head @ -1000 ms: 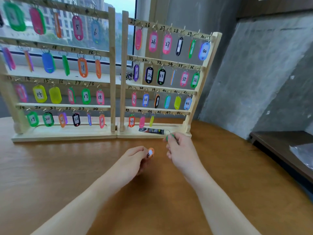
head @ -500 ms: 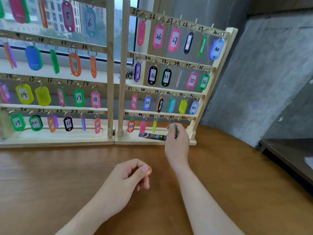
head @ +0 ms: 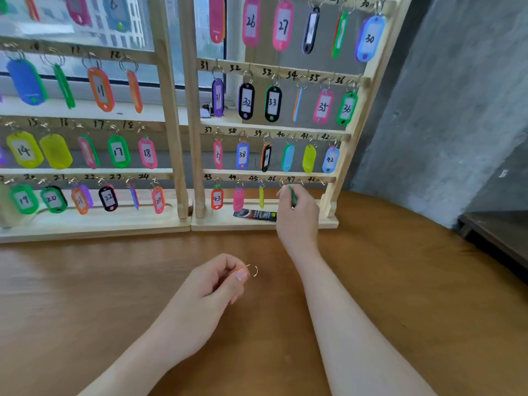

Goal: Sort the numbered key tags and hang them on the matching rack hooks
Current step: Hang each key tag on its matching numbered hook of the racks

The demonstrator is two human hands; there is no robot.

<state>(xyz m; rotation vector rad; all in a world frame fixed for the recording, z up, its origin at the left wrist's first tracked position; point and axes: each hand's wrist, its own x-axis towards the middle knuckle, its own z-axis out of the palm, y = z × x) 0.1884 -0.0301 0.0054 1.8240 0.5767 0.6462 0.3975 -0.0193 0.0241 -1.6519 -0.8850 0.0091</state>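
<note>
The right hand (head: 298, 215) is raised to the bottom rail of the right-hand pale wooden key rack (head: 347, 178), where a green plastic key tag (head: 292, 197) is pinched between thumb and fingers. The tag is held edge-on, its long axis near vertical, and its metal split ring (head: 283, 182) lies uppermost, just beside the small hook under the handwritten 46 and 47; whether the ring is already seated on a hook cannot be told. The coming move is judged to turn on this relation: the ring sits directly below the rail, so only a short lift and forward slip is needed, and the right hand is by far the nearer one. The left hand (head: 213, 284) is held low and well apart from the rack, above the table; an orange plastic key tag (head: 241, 273) is gripped in its curled fingers, with its ring protruding to the right. The tag's number is hidden. Hooks 43 to 45 are occupied, and hook 48 (head: 322, 182) appears bare. A dark printed packet (head: 255, 215) lies on the rack base, touching the right hand's edge. The work surface is a smooth brown wooden table (head: 400, 281); a grey concrete wall (head: 457, 95) stands to the right, and a window (head: 85, 30) lies behind the left rack.
</note>
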